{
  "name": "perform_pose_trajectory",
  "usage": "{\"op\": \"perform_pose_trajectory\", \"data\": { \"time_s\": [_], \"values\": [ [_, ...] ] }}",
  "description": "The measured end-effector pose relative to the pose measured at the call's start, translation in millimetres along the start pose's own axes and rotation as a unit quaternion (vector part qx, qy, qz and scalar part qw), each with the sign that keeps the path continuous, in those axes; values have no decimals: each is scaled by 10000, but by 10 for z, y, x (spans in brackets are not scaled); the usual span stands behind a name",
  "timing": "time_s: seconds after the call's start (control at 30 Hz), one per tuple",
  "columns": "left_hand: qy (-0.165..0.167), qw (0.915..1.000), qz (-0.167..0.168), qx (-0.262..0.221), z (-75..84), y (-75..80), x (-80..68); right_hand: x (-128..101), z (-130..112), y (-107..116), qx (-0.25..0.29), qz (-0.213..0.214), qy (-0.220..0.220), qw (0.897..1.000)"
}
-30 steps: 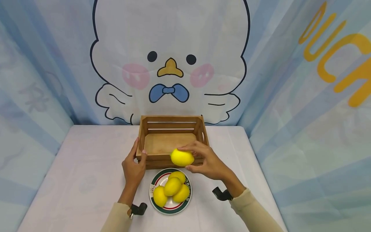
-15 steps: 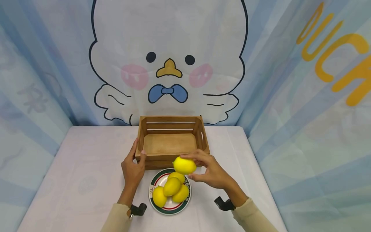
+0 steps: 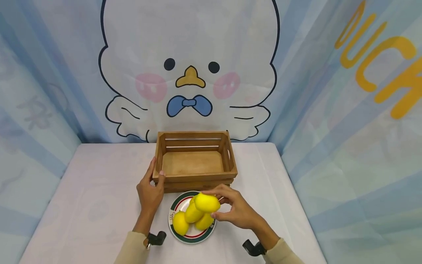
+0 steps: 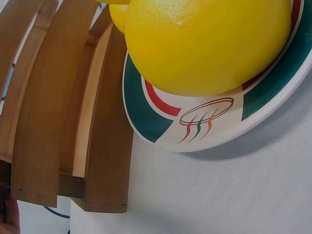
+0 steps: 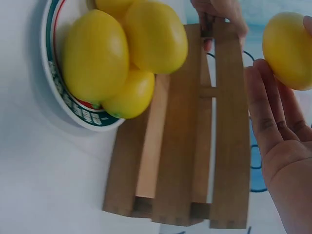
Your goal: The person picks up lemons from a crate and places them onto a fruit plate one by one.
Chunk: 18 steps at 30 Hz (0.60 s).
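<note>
My right hand (image 3: 240, 209) pinches a yellow lemon (image 3: 207, 202) between thumb and fingers, just above the plate. In the right wrist view the same lemon (image 5: 290, 48) sits at the fingertips, off the palm. Several other lemons (image 3: 180, 223) lie piled on a round white plate (image 3: 192, 240) with a green and red rim; the held one partly hides them in the head view. Behind the plate stands a slatted wooden crate (image 3: 194, 179), its visible floor bare. With thumb in front and fingers along the side, my left hand (image 3: 150, 194) grips the crate's left front corner.
A white cloth (image 3: 99, 205) covers the table. A pale blue curtain with a duck drawing (image 3: 189, 44) hangs directly behind the crate, and curtains (image 3: 356, 165) close off both sides. The plate nearly touches the crate's front.
My right hand has carried the lemon down and nearer, from the crate's front edge to over the plate. The left hand has kept its grip on the crate.
</note>
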<state>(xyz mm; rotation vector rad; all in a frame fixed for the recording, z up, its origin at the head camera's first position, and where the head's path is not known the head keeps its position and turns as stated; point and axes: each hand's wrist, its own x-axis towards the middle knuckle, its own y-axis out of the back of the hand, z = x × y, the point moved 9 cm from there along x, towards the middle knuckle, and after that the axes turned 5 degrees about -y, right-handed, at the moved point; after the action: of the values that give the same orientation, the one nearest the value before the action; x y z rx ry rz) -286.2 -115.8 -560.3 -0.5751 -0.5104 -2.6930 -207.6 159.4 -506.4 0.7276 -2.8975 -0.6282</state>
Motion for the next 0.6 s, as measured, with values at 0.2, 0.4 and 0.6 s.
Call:
{"op": "perform_pose_trajectory", "data": {
  "time_s": [0.2, 0.4, 0.6],
  "values": [
    [-15, 10000, 38, -3, -11, 12, 5, -98, 114, -138, 192, -139, -225, 9995],
    [37, 10000, 10, 20, -19, 16, -4, -178, 218, -241, 387, -244, -374, 9983],
    [32, 10000, -22, 10, -11, 3, -2, -231, 359, -373, 770, -432, -711, 9936]
  ]
}}
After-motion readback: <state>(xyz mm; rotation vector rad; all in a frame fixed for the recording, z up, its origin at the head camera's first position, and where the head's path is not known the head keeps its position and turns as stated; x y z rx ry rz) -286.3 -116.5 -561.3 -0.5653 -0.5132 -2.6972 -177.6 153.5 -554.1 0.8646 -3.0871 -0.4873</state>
